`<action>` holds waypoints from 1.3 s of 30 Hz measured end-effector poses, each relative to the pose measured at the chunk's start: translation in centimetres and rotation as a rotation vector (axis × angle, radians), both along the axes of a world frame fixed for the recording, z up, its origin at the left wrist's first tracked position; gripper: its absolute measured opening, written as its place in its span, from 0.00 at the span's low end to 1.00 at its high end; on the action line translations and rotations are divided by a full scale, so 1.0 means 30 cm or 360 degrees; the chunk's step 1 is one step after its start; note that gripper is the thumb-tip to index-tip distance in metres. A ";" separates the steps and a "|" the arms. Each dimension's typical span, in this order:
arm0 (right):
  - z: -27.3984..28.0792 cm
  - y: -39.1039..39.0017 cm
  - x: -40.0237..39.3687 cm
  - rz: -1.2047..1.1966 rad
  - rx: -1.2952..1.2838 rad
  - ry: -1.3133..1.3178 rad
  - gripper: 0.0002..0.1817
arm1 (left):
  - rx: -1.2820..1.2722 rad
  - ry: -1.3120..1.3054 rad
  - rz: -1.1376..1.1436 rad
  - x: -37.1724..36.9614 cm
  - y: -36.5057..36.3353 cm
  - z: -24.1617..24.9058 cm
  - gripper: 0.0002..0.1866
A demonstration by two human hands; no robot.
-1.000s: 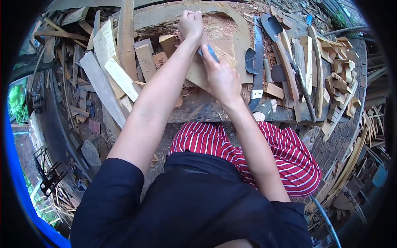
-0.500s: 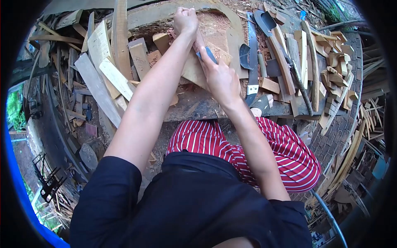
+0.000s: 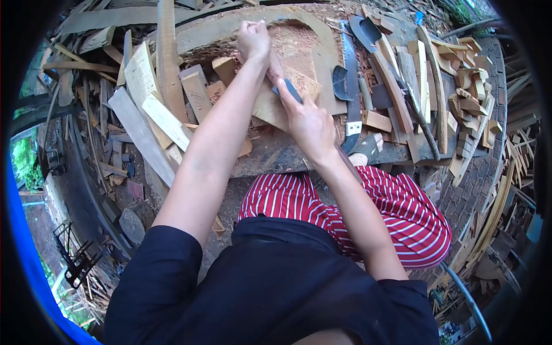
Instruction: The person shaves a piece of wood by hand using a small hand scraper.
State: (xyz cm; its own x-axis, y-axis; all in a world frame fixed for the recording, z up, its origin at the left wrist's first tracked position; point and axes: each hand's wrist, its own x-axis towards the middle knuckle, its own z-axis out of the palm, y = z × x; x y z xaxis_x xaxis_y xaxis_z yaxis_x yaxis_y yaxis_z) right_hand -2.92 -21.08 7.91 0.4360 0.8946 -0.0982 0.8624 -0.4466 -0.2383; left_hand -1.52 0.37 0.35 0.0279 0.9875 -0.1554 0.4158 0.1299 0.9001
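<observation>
1. Closest are the dark shirt (image 3: 270, 282) and the red striped trousers (image 3: 402, 224), bent knees up against the worktop (image 3: 273, 158).
2. At the right knee, a foot (image 3: 368, 150) in a dark, open-toed covering rests by the worktop's near edge.
3. The right hand (image 3: 313, 123) is closed around a knife (image 3: 294, 91), of which a blue-grey blade shows beyond the fingers; the rest of it is hidden by the grip. A brown bar shows under the right forearm, but whether it joins the knife I cannot tell.
4. The stick (image 3: 275, 69), reddish brown, slants between the two hands above a pale board (image 3: 270, 106). The blade lies at its lower part; the exact contact is hidden.
5. The left hand (image 3: 254, 43), farther out, is clenched around the upper end of the stick.
6. To the right of the hands lie a curved dark plate (image 3: 340, 83), a long saw (image 3: 352, 106) just beside it, and a broad dark blade (image 3: 365, 33) above a brown wooden bar (image 3: 394, 89).
7. To the left, offcuts (image 3: 195, 89) and a tall plank (image 3: 168, 57) lean together.
8. Beyond the hands is a hollowed slab (image 3: 329, 54) with reddish shavings (image 3: 287, 39); a heap of blocks (image 3: 472, 95) stands far right.
</observation>
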 end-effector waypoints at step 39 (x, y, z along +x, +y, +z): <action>0.010 -0.017 0.011 -0.0105 -0.0011 0.0315 0.26 | -0.0374 -0.0579 -0.0105 -0.025 0.031 -0.066 0.16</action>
